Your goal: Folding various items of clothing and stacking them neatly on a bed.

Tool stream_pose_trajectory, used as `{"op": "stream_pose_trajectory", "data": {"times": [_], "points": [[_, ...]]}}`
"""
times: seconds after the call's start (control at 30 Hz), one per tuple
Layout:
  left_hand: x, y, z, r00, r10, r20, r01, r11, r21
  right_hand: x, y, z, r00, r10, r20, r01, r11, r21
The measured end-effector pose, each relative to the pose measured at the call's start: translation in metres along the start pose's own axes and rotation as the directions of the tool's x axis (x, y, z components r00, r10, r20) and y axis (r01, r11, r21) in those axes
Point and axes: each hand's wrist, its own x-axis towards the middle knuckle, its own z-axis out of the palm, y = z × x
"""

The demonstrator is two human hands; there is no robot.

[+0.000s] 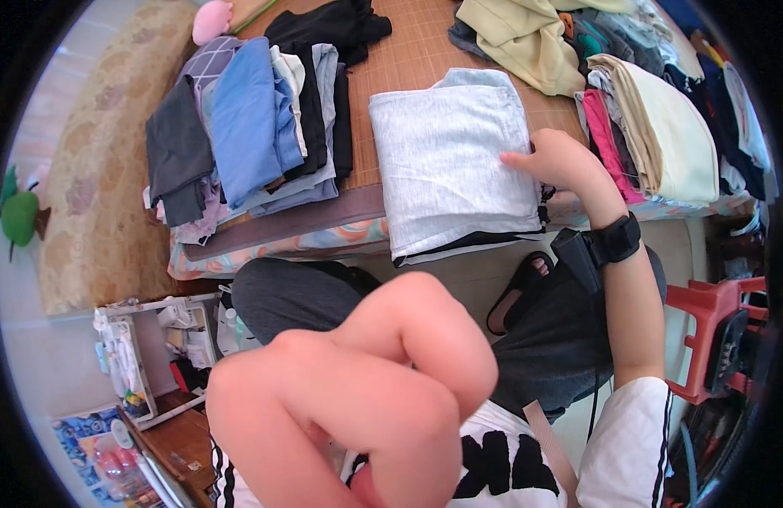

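Observation:
A pile of folded clothes, topped by a light grey folded garment (451, 161), lies at the front edge of the bed with dark cloth showing underneath. My right hand (565, 161) grips its right side, the thumb on top and the other fingers hidden by the cloth and the hand. A black strap with a small device (616, 240) is round that wrist. My left hand (349, 372) is raised very close to the camera, large in view. Its fingers are bent and closed; whatever they hold, if anything, is hidden.
Left of the pile stands a row of folded clothes, including a blue garment (252, 118). Cream folded clothes (662, 127) stand at the right, with a loose yellow garment (523, 42) behind. A red plastic stool (692, 296) and a white rack (159, 415) flank my legs.

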Motion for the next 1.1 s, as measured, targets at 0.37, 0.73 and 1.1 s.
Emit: {"op": "stream_pose_trajectory", "data": {"times": [0.37,0.73,1.1], "points": [[-0.039,0.044,-0.035,0.882,-0.353,-0.313,0.412,0.899,0.149,0.028,-0.065,0.011,0.709,-0.426,-0.563,0.518,0.855,0.006],[-0.262,0.114,-0.223,-0.088,-0.528,-0.844,0.683,0.585,-0.437,0.074,-0.137,0.084,0.839,-0.53,0.125,0.056,0.313,0.948],[-0.248,0.072,-0.222,-0.2,-0.646,-0.737,0.652,0.474,-0.592,0.107,-0.183,0.082,0.803,-0.466,0.37,-0.271,0.267,0.925]]}}
